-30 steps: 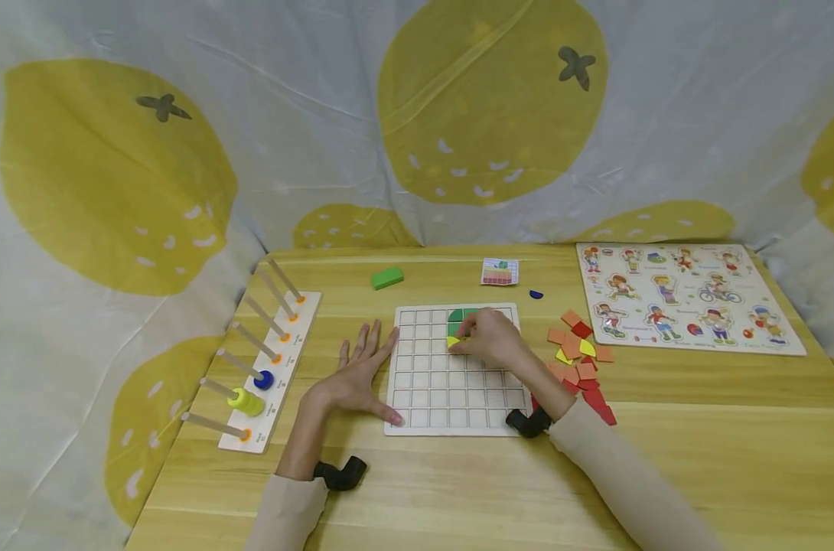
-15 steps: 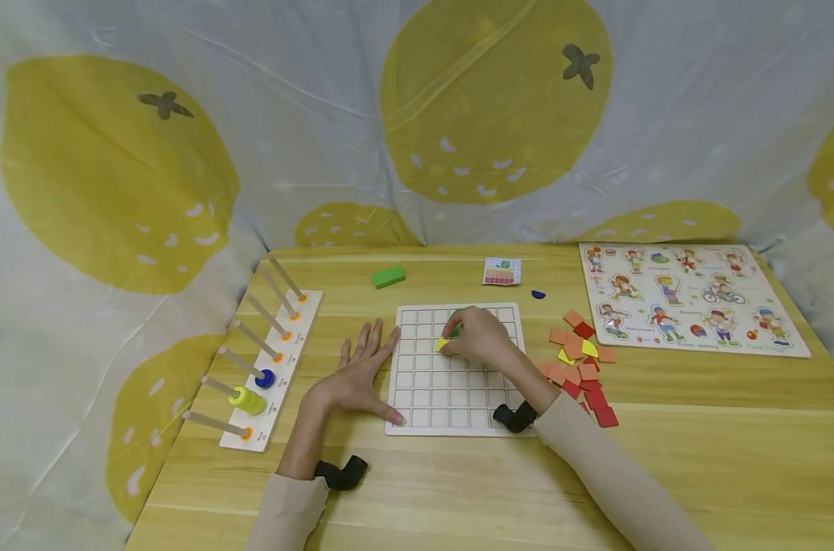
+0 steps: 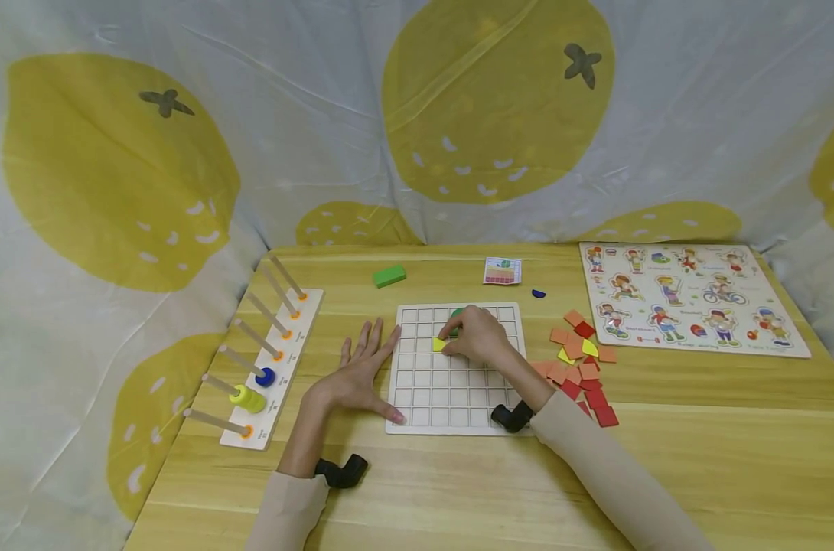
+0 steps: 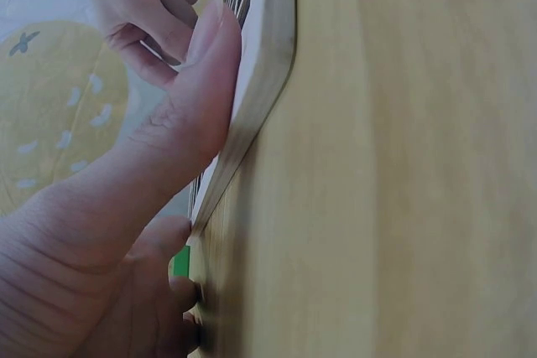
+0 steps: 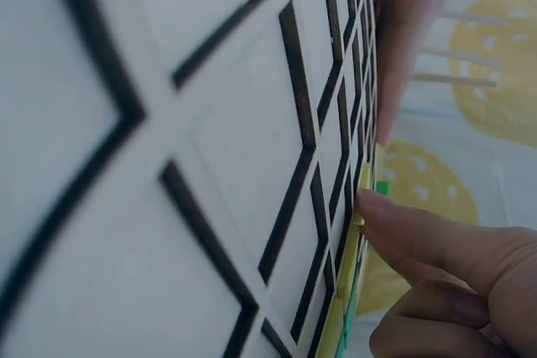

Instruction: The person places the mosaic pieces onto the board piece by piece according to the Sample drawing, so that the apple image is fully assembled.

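Observation:
My right hand is over the upper middle of a white grid board, pinching a yellow tile at one of the cells. In the right wrist view the thumb meets the edge of that yellow tile, low against the board. Green tiles lie just above it, partly covered by the hand. More yellow pieces show along the grid beneath my fingers in the right wrist view. My left hand spreads along the board's left side, its thumb pressing the near left corner.
Loose orange, red and yellow tiles lie right of the board. Behind it are a pattern card, a blue half-round piece and a green block. A peg stand with rings is left, a picture puzzle right.
My right hand has moved slightly left across the board with the yellow tile, from under the green tiles to the cell it is at now. My left hand has stayed put.

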Demonstrator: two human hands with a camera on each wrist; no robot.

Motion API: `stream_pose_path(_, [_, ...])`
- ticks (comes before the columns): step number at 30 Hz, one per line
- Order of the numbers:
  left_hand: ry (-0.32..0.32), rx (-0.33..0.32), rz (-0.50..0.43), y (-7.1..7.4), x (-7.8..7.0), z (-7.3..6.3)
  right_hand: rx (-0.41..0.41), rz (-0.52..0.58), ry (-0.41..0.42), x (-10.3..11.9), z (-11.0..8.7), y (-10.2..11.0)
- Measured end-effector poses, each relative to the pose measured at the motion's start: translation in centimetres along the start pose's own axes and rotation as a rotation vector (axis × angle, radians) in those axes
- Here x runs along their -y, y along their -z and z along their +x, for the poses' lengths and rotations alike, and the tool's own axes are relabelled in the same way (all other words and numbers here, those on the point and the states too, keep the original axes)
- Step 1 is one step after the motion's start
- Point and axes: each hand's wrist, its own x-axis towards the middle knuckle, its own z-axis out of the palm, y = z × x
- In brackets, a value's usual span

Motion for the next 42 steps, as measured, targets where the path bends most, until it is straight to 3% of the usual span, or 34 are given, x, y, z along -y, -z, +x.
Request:
stream_pose_path(5, [0.005, 0.002, 0.006, 0.0, 0.1, 0.1, 0.016, 0.053, 0.012, -0.5, -0.3, 1.0])
stream_pose_path(9, [0.000, 0.001, 0.000, 0.1, 0.0, 0.1, -0.001, 0.101, -0.005, -1.9, -1.0, 3.0])
stream_pose_path(17, [0.010, 0.009, 0.015, 0.0, -0.2, 0.0, -0.082, 0.099, -0.086, -6.7, -2.9, 7.8])
stream_pose_path(22, [0.008, 0.004, 0.013, -0.1, -0.1, 0.0, -0.089, 0.080, -0.111, -9.8, -4.7, 9.8])
stream_pose_path(31, [0.000, 0.001, 0.018, -0.1, -0.1, 0.1, -0.037, 0.033, -0.147, -12.6, -7.8, 11.1])
stream_pose_path(42, [0.001, 0.003, 0.012, 0.0, -0.3, 0.0, 0.025, 0.006, -0.183, -13.0, -9.4, 11.4])
